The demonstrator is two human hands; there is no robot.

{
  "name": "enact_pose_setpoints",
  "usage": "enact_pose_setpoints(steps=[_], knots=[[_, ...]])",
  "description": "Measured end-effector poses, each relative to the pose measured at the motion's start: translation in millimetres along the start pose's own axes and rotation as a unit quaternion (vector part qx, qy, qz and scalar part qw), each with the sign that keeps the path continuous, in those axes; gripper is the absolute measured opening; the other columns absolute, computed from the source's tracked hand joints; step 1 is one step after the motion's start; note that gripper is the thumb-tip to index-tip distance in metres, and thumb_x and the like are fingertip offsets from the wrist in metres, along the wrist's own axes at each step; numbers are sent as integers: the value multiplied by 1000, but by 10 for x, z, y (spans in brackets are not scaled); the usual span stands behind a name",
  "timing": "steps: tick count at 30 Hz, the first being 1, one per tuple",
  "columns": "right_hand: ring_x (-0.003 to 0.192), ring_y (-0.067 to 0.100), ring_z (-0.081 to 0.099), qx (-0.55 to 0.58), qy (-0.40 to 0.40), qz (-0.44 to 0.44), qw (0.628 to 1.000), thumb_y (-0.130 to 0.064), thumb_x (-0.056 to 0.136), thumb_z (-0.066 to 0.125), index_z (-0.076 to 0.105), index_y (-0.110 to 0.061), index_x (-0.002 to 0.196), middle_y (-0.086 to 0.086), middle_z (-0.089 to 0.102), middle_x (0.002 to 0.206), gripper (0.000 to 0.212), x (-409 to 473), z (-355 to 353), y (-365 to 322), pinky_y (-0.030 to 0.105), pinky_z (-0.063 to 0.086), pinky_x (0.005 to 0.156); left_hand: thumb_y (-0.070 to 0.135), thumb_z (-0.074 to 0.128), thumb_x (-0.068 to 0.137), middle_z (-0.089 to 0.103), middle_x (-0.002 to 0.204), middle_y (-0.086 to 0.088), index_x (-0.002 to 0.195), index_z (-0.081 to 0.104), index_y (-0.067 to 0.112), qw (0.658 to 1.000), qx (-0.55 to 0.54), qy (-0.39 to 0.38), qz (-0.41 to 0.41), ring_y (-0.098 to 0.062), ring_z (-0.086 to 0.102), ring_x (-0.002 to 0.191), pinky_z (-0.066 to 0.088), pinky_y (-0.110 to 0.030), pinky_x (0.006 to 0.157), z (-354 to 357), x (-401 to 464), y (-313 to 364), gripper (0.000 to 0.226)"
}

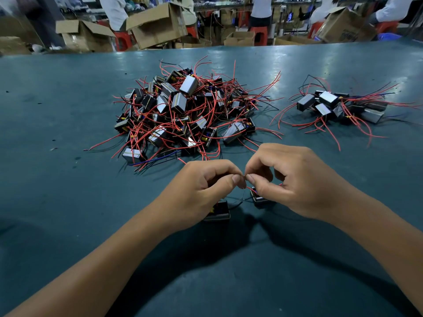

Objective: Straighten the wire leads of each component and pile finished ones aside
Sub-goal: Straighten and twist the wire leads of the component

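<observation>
A thin wire lead (244,177) is pinched between the left hand (201,191) and right hand (295,179); two black components (217,212) are seen beneath. A large tangled pile (183,110) is heaped beyond on the green table (68,110); a smaller pile (338,106) is set right.

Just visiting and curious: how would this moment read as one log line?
left hand: pinching thin red wire lead | right hand: pinching same lead | small black box component: on table

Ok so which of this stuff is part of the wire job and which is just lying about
Job: left hand, right hand, red wire both pinch, two parts beneath, big pile, small pile.
Lying about: cardboard boxes, red stools.
</observation>
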State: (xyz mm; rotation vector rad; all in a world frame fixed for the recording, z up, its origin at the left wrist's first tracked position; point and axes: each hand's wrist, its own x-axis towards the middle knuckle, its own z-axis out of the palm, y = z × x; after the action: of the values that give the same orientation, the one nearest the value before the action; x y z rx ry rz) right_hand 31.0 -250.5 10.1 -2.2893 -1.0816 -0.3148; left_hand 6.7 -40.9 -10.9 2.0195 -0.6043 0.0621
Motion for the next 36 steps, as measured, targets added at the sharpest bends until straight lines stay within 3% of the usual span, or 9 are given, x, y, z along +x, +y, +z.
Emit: enact_pose_setpoints(steps=[8,14,18,20,23,27,36], knots=[[67,-2,49,42,-16,0,999,-14,86,65,67,-15,83,-11,56,74,4,-5,-35,-2,5,33,64,37,50,95,48,64,-9,88,68,26,1000,-14,-18,11,-30,42,59,36,-40,52,-1,1,17,23],[65,-2,49,63,-33,-1,998,-13,85,65,67,-12,82,-9,58,74,4,-10,-52,-17,5,33,63,30,51,97,49,65,-7,84,66,25,999,-7,-36,10,-32,43,60,37,-44,54,-2,3,31,20],[65,4,50,85,-38,12,996,-13,84,64,65,-13,80,-10,57,71,4,-13,-41,-25,8,34,63,19,53,98,52,64,4,81,66,26,999,-4,-42,16,-27,47,61,39,-40,55,-5,0,42,22],[64,7,50,93,-39,15,995,-12,82,63,64,-12,78,-9,56,70,4,-19,-28,-40,9,34,62,21,54,97,52,64,-1,80,66,26,999,-10,-52,14,-27,47,60,38,-38,54,-7,-2,46,21],[62,6,45,69,-37,2,997,-10,78,62,61,-11,76,-10,52,68,3,-22,-10,-64,11,32,60,18,55,95,48,62,-8,77,65,26,998,-11,-63,8,-23,42,57,33,-27,52,-10,-2,50,22],[63,6,42,15,-41,-25,999,-9,78,61,59,-12,75,-14,45,70,5,-18,-21,-80,15,32,59,20,55,92,49,61,-4,76,65,27,998,16,-62,8,-10,40,55,31,-20,53,-10,-4,60,21],[63,10,39,-50,-51,-56,996,-9,76,61,57,-13,74,-11,45,72,6,-18,-45,-71,24,36,59,14,56,89,50,57,2,74,68,15,997,64,-31,16,-6,41,52,30,-18,51,3,-8,76,20]])
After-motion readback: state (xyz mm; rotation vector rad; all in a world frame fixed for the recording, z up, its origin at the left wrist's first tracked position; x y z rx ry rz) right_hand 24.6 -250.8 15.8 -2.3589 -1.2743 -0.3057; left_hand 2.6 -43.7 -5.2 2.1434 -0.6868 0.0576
